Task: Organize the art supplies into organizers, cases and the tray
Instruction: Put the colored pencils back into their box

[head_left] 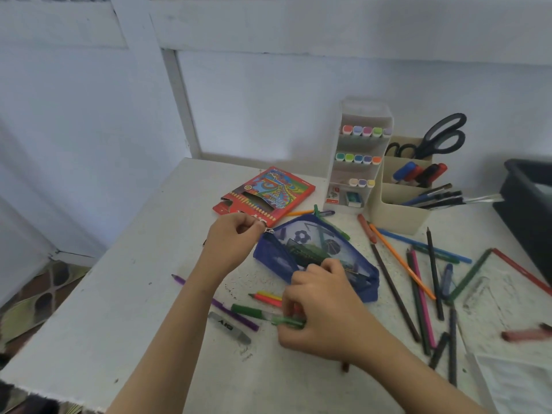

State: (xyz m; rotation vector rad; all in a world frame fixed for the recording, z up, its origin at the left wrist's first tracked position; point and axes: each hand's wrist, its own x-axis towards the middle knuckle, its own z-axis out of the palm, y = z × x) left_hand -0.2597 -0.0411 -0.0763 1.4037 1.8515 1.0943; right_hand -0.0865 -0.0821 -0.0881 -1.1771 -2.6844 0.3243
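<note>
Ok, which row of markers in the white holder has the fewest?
The lowest row in the white holder: three markers, cream, purple and yellow. The top row and middle row have five each.

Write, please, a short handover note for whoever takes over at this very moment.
Left hand: pinches the zipper pull of the blue pencil case.
Right hand: grips a green pen beside the case.
Done: markers sit in the white organizer; scissors and brushes in the beige organizer.
Left: loose pencils across the table, red pencil box, dark tray at the right edge.
</note>
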